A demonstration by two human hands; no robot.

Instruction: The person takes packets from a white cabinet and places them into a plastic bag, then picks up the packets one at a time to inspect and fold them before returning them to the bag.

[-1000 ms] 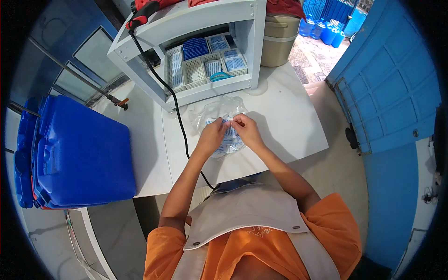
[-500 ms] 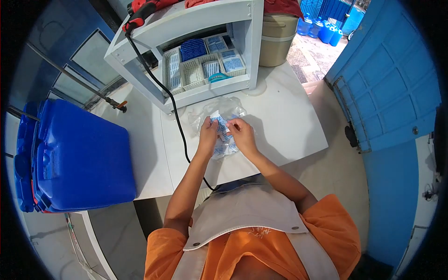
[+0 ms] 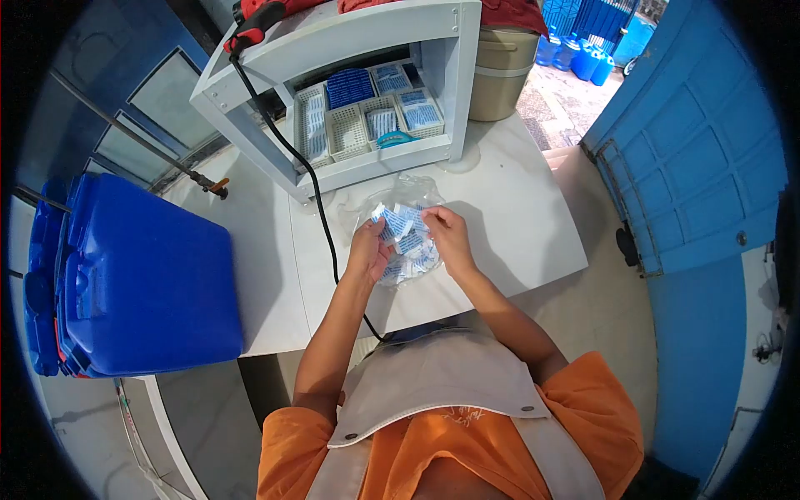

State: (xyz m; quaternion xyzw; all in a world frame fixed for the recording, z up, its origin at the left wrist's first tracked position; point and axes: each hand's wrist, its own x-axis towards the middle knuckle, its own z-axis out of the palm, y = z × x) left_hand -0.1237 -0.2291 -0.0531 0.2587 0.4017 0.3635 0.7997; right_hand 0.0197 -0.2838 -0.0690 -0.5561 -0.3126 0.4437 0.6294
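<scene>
Small white packets with blue print are gathered in a clear plastic bag (image 3: 423, 188) lying on the white table. My left hand (image 3: 367, 248) is closed around a printed packet (image 3: 390, 225), thumb on top. With thumb and forefinger pinched, my right hand (image 3: 451, 240) grips the edge of another packet (image 3: 410, 213), just right of the first. More loose packets (image 3: 408, 265) lie in the bag beneath both hands; how many is hard to make out.
Behind the bag, a grey-white shelf unit (image 3: 379, 171) holds small white baskets (image 3: 346, 133) of packets and a teal-handled tool (image 3: 395, 139). A black cable (image 3: 300, 158) crosses the table. A blue jerrycan (image 3: 154, 283) stands left, a beige bucket (image 3: 502, 75) back right.
My right hand has moved slightly right, away from my left hand. More of the printed packets now show between the hands. The view has shifted a little.
</scene>
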